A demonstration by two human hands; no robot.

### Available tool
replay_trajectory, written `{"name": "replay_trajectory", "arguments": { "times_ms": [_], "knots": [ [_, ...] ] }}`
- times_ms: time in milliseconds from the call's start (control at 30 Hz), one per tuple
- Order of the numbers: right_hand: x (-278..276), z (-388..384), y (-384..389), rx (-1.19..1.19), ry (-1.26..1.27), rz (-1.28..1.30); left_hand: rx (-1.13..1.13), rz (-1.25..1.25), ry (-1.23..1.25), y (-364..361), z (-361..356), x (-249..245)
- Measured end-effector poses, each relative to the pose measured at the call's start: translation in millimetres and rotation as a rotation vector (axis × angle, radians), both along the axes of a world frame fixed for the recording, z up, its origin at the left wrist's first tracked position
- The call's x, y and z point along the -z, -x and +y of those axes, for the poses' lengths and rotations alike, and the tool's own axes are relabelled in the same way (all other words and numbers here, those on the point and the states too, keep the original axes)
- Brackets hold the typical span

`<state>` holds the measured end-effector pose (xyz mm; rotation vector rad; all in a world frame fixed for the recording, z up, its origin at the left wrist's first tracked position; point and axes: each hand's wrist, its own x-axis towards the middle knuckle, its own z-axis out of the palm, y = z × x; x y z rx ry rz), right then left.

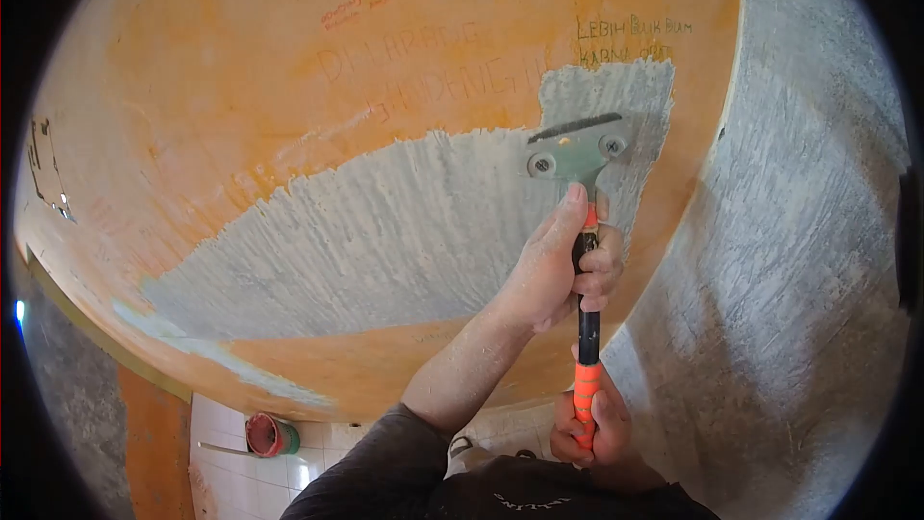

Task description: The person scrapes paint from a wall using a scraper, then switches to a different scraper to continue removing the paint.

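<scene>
A long-handled scraper with a wide head rests against an orange painted wall. My left hand is wrapped round the black upper part of its handle, thumb pointing up toward the head. Lower down, my right hand grips the orange end of the handle. The scraper's head lies over a bare grey patch, its dark edge near the upper right part of that patch. Around the patch the orange paint has ragged borders and handwriting.
A rough grey wall meets the orange one at the right. On the white tiled floor at the lower left stands a red and green bucket, with a thin stick beside it.
</scene>
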<state>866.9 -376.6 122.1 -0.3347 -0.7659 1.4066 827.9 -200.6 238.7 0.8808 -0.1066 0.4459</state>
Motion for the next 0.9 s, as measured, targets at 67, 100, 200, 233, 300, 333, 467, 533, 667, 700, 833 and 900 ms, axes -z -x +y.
{"name": "replay_trajectory", "arguments": {
  "times_ms": [67,100,200,233,300,333,467,533,667,700,833,900],
  "knots": [
    [-11.3,-0.4,5.6,0.020,0.009,-0.020,0.032,-0.020,0.011,-1.3,3.7,-3.3],
    [-14.7,-1.1,6.0,0.031,0.020,-0.052,0.056,-0.053,0.023,-2.1,4.1,-3.9],
    [-7.8,-9.0,-1.0,-0.005,0.052,-0.048,-0.045,-0.001,0.073,-1.3,-6.5,1.8],
    [-9.2,-7.6,-0.6,-0.005,0.045,-0.045,-0.046,0.001,0.066,-2.1,-5.5,0.7],
    [-15.2,-5.8,-0.8,0.004,0.053,-0.064,-0.024,-0.065,0.008,-5.7,-2.1,-1.6],
    [-19.3,-4.8,0.8,0.007,0.055,-0.061,-0.021,-0.062,0.009,-5.8,-1.6,-4.6],
    [-13.0,-11.0,-1.2,-0.056,0.064,-0.010,-0.086,-0.005,0.043,-1.8,-9.1,0.5],
    [-9.2,-7.4,-2.6,-0.087,0.050,0.035,-0.102,0.014,0.058,-2.0,-7.9,-0.7],
    [-25.0,-3.7,0.0,-0.056,0.041,-0.019,-0.127,0.013,-0.011,-4.3,-6.2,-15.7],
    [-30.6,-3.7,-0.7,-0.046,0.048,-0.020,-0.128,0.011,-0.010,-5.0,-6.0,-19.7],
    [-14.7,-7.8,-2.9,-0.068,0.055,0.007,-0.180,0.048,0.017,-2.4,-11.4,-6.2],
    [-18.5,-7.4,-3.7,-0.034,0.081,-0.020,-0.150,0.037,0.034,-5.4,-10.6,-8.8]
  ]
}}
